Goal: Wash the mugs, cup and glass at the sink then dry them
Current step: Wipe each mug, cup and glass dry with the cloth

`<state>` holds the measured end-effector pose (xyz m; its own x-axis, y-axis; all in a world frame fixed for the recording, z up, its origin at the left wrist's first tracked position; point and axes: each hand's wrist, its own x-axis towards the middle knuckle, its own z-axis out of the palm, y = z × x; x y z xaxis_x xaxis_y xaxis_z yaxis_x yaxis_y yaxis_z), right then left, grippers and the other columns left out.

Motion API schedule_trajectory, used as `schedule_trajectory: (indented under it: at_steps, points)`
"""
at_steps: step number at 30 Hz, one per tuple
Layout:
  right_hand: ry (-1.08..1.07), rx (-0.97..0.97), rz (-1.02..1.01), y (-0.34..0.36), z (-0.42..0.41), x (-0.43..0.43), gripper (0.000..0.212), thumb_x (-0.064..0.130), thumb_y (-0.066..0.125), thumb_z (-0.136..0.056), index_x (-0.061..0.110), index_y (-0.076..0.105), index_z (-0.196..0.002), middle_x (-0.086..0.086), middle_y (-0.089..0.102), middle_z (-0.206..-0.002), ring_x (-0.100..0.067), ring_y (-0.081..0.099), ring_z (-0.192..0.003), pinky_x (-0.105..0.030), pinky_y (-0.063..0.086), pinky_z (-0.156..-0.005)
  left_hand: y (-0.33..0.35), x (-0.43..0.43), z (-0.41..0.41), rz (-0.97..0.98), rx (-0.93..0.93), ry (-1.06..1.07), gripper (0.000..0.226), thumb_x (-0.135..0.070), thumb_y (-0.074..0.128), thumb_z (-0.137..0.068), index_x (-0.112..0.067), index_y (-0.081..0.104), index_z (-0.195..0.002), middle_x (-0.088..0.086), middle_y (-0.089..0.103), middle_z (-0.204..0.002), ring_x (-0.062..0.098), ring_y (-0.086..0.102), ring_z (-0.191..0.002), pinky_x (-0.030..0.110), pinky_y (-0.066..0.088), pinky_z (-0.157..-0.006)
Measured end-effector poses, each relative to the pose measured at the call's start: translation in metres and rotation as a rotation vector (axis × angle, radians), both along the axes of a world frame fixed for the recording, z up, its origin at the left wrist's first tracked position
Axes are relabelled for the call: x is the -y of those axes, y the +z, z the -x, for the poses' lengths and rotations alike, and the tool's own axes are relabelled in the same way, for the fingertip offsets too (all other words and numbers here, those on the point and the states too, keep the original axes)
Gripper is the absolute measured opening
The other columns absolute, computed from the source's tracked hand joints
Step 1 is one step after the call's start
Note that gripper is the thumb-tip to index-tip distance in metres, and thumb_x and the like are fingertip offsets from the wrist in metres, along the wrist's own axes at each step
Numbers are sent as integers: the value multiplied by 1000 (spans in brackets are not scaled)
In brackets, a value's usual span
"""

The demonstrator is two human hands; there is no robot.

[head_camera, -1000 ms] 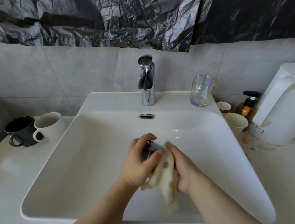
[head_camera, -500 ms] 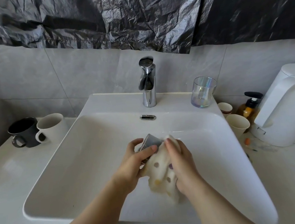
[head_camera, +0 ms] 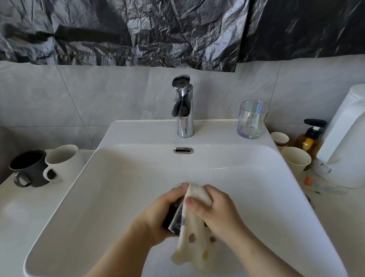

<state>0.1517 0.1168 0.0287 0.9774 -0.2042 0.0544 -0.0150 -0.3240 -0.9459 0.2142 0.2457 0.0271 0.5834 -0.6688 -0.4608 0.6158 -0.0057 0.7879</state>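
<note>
Two hands are working together low over the sink [head_camera: 105, 193], probably so that drips are falling into the basin and not onto the counter. The left hand [head_camera: 161, 214] is gripping a shiny metal cup [head_camera: 175, 219], fingers curled round its wall, and is tilting it onto its side, which is turning it toward the other hand. The right hand [head_camera: 218, 212] is clamping a spotted cloth [head_camera: 197, 244] against the cup, thumb on top and fingers folded over the bunched fabric. The loose end is hanging down inside the sink.

No water is running from the faucet [head_camera: 183, 108] at the sink's back edge, so I am judging this to be drying rather than rinsing.

The glass [head_camera: 251, 119] is standing upright on the sink's back right corner. The black mug [head_camera: 31, 168] and white mug [head_camera: 65, 162] are sitting side by side, touching, on the counter left of the sink. Whether they are waiting for washing or are already done, I cannot tell.
</note>
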Motion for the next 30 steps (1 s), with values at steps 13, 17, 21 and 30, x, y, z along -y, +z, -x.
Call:
schedule_trajectory:
  at_steps: [13, 17, 21, 30]
  points:
    - [-409, -42, -128, 1, -5, 8, 27, 37, 63, -86, 22, 63, -65, 2, 64, -61, -19, 62, -61, -39, 53, -72, -3, 10, 0, -96, 110, 216, 39, -41, 51, -93, -14, 62, -118, 10, 65, -96, 21, 65, -77, 33, 56, -64]
    - [152, -200, 66, -5, 2, -3, 35, 48, 68, -67, 31, 67, -98, 9, 69, -90, -10, 65, -85, -32, 54, -78, -2, 2, -7, -83, 62, 319, 34, -37, 52, -93, -11, 57, -114, 12, 62, -91, 24, 61, -75, 29, 50, -62]
    - [274, -101, 242, -4, 3, -3, 40, 50, 59, -69, 43, 56, -109, 3, 59, -118, -10, 55, -108, -20, 45, -85, 0, -3, -9, 2, 53, 223, 23, -22, 50, -91, -18, 69, -79, 6, 64, -77, 19, 62, -63, 26, 46, -56]
    - [-169, 8, -361, 3, 1, 1, 23, 17, 69, -84, 19, 47, -86, 4, 59, -83, -11, 58, -72, -28, 47, -65, -3, -5, -17, 2, -3, 412, 10, -14, 55, -86, -23, 58, -90, 2, 58, -76, 21, 55, -67, 24, 44, -52]
